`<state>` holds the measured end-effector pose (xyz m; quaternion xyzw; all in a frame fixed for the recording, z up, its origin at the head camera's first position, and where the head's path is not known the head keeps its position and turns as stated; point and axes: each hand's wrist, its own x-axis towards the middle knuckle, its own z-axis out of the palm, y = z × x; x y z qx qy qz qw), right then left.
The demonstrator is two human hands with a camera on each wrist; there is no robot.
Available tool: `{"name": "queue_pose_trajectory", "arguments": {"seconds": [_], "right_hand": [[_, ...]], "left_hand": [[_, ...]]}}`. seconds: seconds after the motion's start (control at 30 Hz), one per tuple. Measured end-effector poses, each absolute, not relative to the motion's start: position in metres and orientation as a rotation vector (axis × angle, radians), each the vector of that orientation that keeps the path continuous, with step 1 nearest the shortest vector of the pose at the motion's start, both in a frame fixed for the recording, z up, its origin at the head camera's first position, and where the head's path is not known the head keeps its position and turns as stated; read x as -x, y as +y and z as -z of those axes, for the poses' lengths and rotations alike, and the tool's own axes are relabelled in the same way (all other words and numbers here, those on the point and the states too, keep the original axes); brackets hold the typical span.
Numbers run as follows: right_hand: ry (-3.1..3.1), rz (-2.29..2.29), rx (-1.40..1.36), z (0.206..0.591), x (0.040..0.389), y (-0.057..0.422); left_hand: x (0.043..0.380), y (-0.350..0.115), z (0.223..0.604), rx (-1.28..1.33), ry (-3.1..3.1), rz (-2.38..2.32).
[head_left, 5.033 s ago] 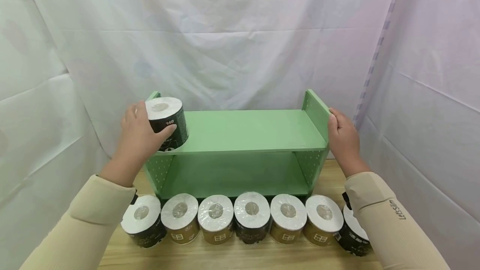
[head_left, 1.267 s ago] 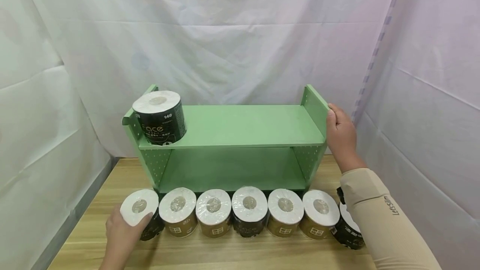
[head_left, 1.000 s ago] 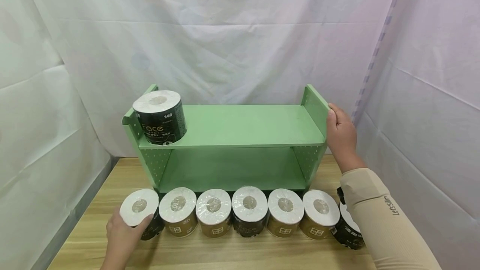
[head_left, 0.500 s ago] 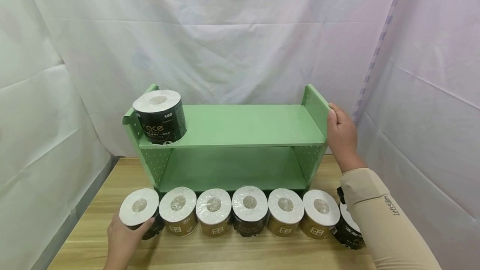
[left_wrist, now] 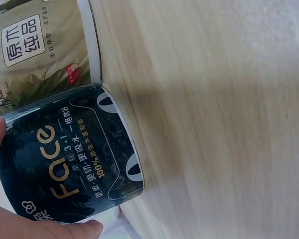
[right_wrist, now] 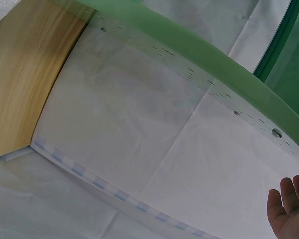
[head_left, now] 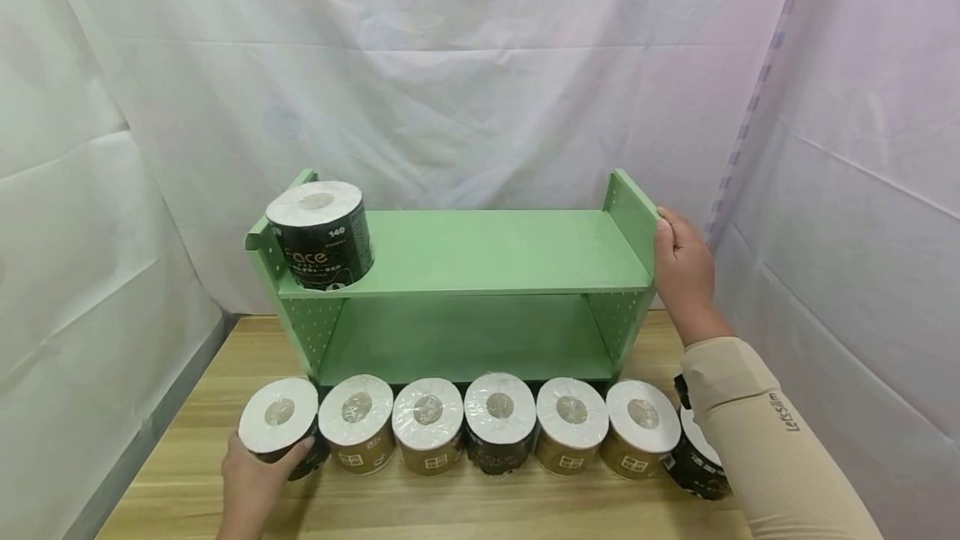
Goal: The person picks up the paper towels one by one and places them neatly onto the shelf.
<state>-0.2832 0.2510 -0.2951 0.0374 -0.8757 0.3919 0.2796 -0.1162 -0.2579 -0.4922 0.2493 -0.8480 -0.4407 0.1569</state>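
My left hand [head_left: 251,482] grips a black-wrapped toilet paper roll [head_left: 279,419], the leftmost in a row on the table. Its thumb lies across the front of the wrapper, and the roll stands upright beside a gold-wrapped roll [head_left: 356,423]. The left wrist view shows the black roll [left_wrist: 65,149] standing with its base on the wood. At the right side panel of the green shelf [head_left: 480,252], my right hand [head_left: 684,269] holds the panel's upper edge. Several of its fingers, loosely bent, show outside the panel in the right wrist view. Another black roll [head_left: 322,244] stands on the upper board's left end.
More gold and black rolls stand side by side in front of the shelf, such as the black one [head_left: 498,423] in the middle. A black roll [head_left: 701,461] at the far right is partly covered by the right sleeve. White cloth [head_left: 480,65] hangs behind and at both sides.
My left hand has let go of the roll on the upper board and come down to the leftmost table roll, its fingers shifting slightly around it. The right hand stays at the panel.
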Motion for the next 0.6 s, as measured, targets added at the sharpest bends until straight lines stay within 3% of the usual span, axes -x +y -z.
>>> {"name": "queue_pose_trajectory", "arguments": {"seconds": [0.6], "right_hand": [[-2.332,-1.063,-0.109,0.295,0.2816,0.25]], "left_hand": [[0.1193,-0.2541,0.4965,-0.738,-2.338,1.31]]}}
